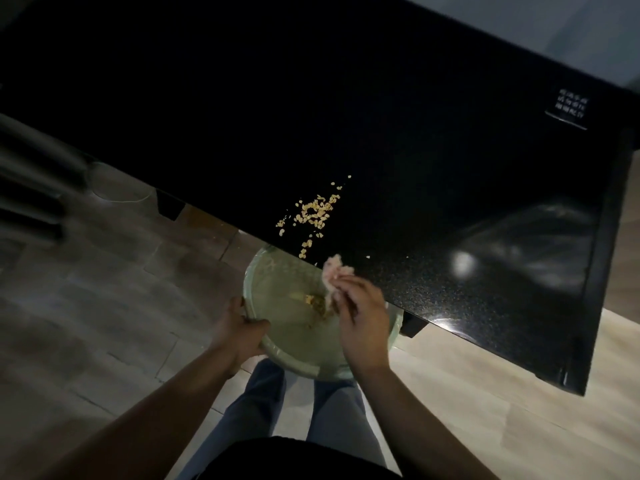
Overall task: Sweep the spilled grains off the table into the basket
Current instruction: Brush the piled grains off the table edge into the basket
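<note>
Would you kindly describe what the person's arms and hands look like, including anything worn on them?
Both the left hand and the right hand are bare: no gloves, and no ring or watch that I can make out. The forearms are bare too, with no sleeve in view. Lower down show blue jeans and a dark top.

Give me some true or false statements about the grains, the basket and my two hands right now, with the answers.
1. The left hand grips the rim of the basket. True.
2. The right hand is empty. False: it holds a pinkish cloth at the table edge.
3. Every grain is off the table. False: a cluster of grains lies near its edge.
4. Some grains lie inside the basket. True.
</note>
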The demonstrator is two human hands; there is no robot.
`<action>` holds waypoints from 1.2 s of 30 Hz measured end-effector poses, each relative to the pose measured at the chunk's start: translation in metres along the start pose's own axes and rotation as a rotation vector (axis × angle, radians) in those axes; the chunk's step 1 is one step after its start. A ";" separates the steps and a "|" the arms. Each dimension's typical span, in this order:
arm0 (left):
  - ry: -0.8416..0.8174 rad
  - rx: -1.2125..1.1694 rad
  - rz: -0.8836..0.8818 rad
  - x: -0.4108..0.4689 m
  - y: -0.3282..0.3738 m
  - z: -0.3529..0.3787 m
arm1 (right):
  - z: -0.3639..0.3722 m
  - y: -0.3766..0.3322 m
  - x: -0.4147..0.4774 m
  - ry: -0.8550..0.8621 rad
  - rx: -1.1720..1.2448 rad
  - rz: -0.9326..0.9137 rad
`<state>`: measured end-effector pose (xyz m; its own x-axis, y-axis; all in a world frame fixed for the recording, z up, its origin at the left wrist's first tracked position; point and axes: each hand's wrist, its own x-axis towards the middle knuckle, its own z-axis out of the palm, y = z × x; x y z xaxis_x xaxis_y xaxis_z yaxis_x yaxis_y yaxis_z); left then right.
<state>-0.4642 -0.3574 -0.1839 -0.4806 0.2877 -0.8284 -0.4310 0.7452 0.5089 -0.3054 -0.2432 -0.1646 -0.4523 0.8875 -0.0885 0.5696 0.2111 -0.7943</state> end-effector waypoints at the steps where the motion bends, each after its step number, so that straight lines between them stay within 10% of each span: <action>1: -0.002 -0.003 0.001 0.001 0.001 -0.003 | 0.005 -0.006 -0.002 -0.035 0.020 -0.021; 12: 0.013 -0.006 0.024 0.013 0.003 -0.024 | -0.072 0.026 0.054 0.432 0.046 0.151; 26: -0.024 -0.039 0.030 0.022 0.009 -0.043 | 0.035 -0.036 0.012 -0.248 0.075 -0.049; 36: -0.006 -0.064 0.042 0.027 0.016 -0.056 | -0.045 -0.019 0.128 0.391 0.072 0.024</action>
<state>-0.5272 -0.3717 -0.1853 -0.4947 0.3217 -0.8073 -0.4585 0.6926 0.5569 -0.3432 -0.1154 -0.1337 -0.1360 0.9838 0.1171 0.5212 0.1715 -0.8360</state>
